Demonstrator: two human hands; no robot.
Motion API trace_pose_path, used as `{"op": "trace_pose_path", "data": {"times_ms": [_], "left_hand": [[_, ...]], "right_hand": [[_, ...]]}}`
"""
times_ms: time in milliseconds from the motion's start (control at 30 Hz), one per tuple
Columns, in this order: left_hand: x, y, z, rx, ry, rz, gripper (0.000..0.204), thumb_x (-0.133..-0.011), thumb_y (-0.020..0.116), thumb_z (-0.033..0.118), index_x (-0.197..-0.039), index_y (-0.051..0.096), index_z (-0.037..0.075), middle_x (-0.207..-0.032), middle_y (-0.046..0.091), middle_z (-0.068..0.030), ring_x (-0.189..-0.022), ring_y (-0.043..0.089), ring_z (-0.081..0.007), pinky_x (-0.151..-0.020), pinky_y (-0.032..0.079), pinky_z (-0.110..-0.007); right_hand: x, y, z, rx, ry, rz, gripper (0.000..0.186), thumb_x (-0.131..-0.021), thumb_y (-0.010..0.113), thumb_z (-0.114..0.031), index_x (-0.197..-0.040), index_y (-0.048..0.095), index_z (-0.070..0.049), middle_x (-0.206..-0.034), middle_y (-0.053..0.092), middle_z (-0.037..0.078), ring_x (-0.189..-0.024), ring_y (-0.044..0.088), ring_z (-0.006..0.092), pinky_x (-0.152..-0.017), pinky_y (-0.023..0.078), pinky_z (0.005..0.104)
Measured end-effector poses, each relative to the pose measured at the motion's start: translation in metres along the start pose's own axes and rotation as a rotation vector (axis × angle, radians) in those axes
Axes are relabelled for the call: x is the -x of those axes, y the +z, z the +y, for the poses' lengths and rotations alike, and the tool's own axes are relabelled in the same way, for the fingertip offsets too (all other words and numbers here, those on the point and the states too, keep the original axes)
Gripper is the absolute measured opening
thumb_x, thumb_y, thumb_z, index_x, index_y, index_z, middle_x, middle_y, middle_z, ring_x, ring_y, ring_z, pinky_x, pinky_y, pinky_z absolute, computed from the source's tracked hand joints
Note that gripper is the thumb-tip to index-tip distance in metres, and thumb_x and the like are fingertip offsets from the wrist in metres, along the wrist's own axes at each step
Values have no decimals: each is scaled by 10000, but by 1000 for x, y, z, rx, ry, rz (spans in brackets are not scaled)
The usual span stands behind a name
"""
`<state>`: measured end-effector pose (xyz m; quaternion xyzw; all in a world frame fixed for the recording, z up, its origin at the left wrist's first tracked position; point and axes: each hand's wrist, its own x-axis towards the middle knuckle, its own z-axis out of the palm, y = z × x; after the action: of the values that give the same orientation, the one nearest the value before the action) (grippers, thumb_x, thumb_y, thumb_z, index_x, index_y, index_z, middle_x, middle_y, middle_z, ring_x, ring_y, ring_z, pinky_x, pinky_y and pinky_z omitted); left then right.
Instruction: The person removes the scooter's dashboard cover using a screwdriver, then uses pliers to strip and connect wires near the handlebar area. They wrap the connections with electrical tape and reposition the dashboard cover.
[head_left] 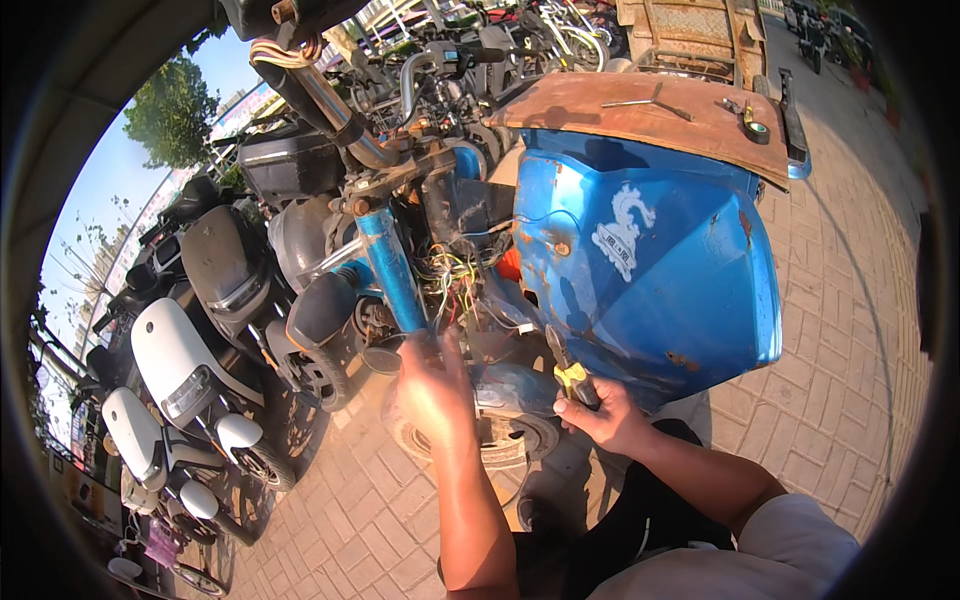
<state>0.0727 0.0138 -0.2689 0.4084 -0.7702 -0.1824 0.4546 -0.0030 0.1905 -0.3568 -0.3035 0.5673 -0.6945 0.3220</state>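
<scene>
My left hand (435, 395) reaches up at the lower end of the blue front tube (385, 255), just below a bundle of loose coloured wires (450, 275); its fingers are smeared by motion, so I cannot tell what they touch. In my right hand (600, 415) I grip pliers with yellow-and-black handles (570, 370), jaws pointing up beside the big dented blue body panel (660, 290) with rust spots and a white sticker. A wheel (535, 435) sits low behind my hands. A small white connector (525, 327) hangs on a wire above the pliers.
A rusty board (560, 100) on top of the blue panel bears a T-handle tool (650, 102) and a tape roll (755, 128). Parked scooters (165, 350) crowd the left side; handlebars and vehicle frames fill the back. Brick paving (820, 320) runs along the right.
</scene>
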Motion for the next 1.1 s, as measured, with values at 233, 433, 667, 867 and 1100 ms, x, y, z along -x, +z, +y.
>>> {"op": "trace_pose_path", "data": {"times_ms": [233,433,667,867,1100], "left_hand": [[-7,-18,26,-257,190,28,239,-823,684,264,-893,703,36,-798,660,-198,-824,644,-360,-719,494,-421],[-17,-26,26,-45,237,29,219,-879,642,180,-975,689,-11,-803,623,-126,-716,601,-293,-669,480,-391],[-49,-5,31,1217,-580,-814,254,-969,527,164,-1137,596,-15,-913,692,-110,-770,639,-201,-701,523,-330],[-52,3,43,1478,-568,-907,253,-967,576,224,-1091,629,10,-820,619,-31,-747,568,-137,-670,491,-288],[-47,5,49,1650,-634,-775,220,-938,629,229,-1020,643,26,-785,591,-15,-682,535,-109,-618,474,-250]], "right_hand": [[2,-8,-9,79,47,-16,252,-901,687,-230,-944,620,9,-815,568,7,-750,508,81,-684,447,287],[-21,4,-32,150,-226,-25,235,-914,670,-221,-965,643,7,-783,599,43,-757,533,91,-697,457,306],[-47,12,-57,114,-164,56,213,-898,694,-219,-899,634,-15,-775,562,-35,-754,491,49,-668,430,246],[-39,7,-57,370,-488,128,186,-871,678,-159,-980,640,-13,-986,615,109,-872,601,228,-765,485,348],[-45,13,-62,775,-785,397,289,-753,708,-46,-1014,619,42,-1223,500,247,-1079,530,413,-923,450,446]]}}
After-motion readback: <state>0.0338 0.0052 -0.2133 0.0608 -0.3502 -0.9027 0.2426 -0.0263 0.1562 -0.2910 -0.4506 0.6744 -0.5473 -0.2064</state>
